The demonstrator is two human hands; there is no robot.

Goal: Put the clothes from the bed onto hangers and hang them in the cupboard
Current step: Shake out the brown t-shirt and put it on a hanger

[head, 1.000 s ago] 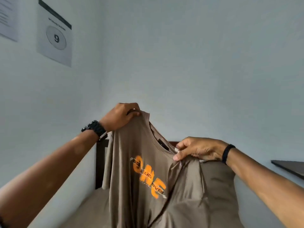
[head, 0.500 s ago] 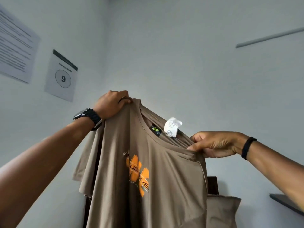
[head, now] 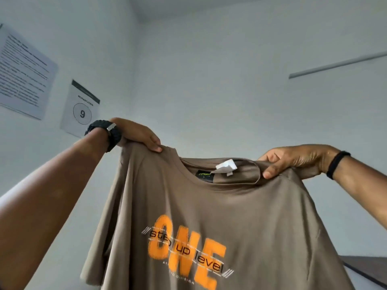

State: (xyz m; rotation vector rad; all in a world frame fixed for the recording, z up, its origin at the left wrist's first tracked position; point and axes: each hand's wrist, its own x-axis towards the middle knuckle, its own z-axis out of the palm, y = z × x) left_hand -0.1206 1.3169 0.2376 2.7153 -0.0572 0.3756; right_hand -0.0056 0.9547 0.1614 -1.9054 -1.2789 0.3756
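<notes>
A brown T-shirt (head: 240, 208) with an orange "ONE" print hangs spread out in front of me, front side facing me, held up by its shoulders. My left hand (head: 136, 133), with a black watch on the wrist, grips the shirt's left shoulder beside the collar. My right hand (head: 293, 161), with a black band on the wrist, pinches the right side of the collar. A white label (head: 226, 166) sticks up inside the neck opening. No hanger, bed or cupboard shows.
Pale walls meet in a corner behind the shirt. Two paper sheets hang on the left wall, a text notice (head: 23, 74) and one marked "9" (head: 80, 107). A dark shelf edge (head: 368, 271) juts in at the lower right.
Both hands have raised the shirt and pulled apart, so it hangs flat and wide with the print facing me. The view has tilted upward; the bed's headboard and pillow have dropped out of sight.
</notes>
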